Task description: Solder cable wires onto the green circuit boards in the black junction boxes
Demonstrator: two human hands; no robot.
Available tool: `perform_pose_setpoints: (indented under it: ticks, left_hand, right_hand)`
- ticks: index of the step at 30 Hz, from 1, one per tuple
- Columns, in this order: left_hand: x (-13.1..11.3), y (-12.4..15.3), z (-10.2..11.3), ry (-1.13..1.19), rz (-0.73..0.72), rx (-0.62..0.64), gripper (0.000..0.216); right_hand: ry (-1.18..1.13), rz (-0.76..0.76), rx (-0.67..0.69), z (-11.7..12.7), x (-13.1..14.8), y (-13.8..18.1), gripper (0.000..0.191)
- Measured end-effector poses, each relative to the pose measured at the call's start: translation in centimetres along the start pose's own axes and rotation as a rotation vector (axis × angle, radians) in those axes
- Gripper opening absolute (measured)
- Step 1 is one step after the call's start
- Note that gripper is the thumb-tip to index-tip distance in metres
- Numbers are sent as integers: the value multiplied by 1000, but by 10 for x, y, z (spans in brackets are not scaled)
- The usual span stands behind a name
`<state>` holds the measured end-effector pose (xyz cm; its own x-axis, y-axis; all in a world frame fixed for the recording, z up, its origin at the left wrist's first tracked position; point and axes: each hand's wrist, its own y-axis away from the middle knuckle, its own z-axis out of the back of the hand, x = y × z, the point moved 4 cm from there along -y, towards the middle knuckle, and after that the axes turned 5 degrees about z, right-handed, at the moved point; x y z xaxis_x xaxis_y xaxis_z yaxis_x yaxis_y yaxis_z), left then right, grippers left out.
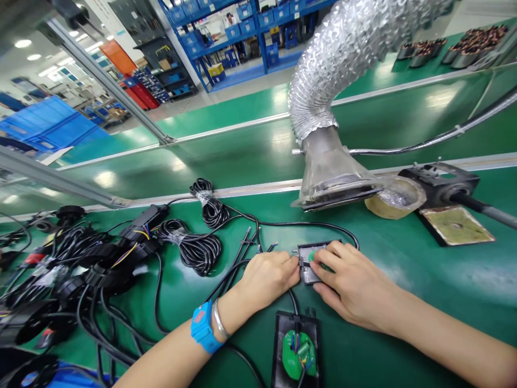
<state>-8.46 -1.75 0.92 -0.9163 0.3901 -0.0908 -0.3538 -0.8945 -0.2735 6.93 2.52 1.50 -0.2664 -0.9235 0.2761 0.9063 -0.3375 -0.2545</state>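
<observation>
A small black plastic housing (308,274) lies on the green bench, with a small green piece (311,255) inside it. My right hand (350,280) is closed around its right side, with the fingers reaching in over the green piece. At the left edge, my left hand (269,274) is curled against the housing, its fingertips partly hidden. Black cables pass beside my left hand. Below, nearer to me, sits a second black housing (278,350) holding a green circuit board (294,362) with coloured wires and a cable leaving its top.
Coiled black cables (196,250) and a heap of cables with black round parts (100,264) cover the left side. A fume hood (335,172) on a silver duct (323,70) hangs behind my hands. To the right are a soldering iron holder (440,183) and a sponge tray (456,225).
</observation>
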Motion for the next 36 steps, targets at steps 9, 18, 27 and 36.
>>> perform_pose_setpoints:
  ticks: [9,18,27,36]
  left_hand:
    - [0,6,-1,153,152,-3,15]
    - [2,0,-1,236,190,77,5]
    - [5,0,-5,225,136,59,20]
    - [4,3,-6,119,21,-4,27]
  right_hand:
    - [-131,-25,-83,18,-18,23,28]
    - [-75,-33,-160,1,-2,4,29]
    - [26,-17,-162,-2,0,0,29]
    - [141,-49,-40,-10,20,-10,34]
